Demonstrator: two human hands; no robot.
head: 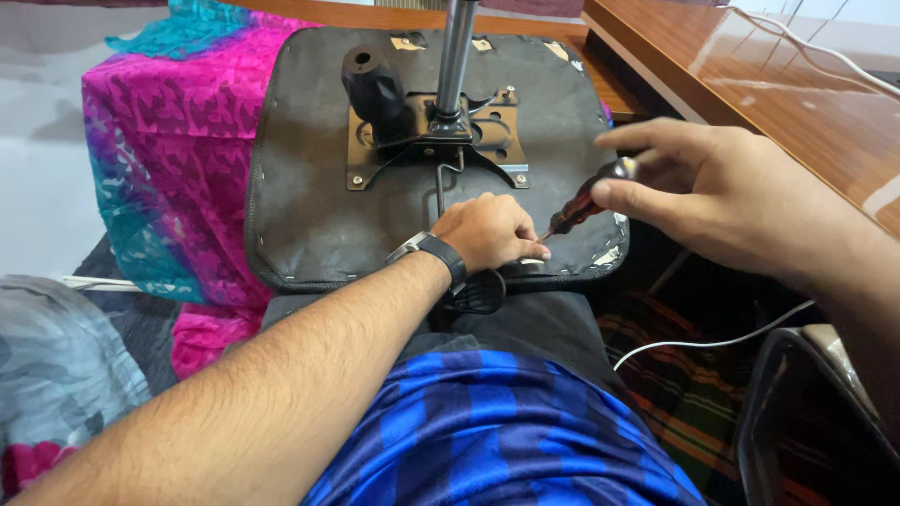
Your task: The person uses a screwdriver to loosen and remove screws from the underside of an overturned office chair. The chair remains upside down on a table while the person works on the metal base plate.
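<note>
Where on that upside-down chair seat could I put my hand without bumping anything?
The bare black patch of the seat underside between its left edge and the metal plate is free. The near edge is crowded: the left hand rests there, and the right hand points a screwdriver at it. The pole fills the middle.

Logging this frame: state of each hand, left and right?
Left hand: curled shut, knuckles up, pressing on the chair seat underside at the screwdriver tip.
Right hand: closed around the dark red screwdriver handle.
</note>
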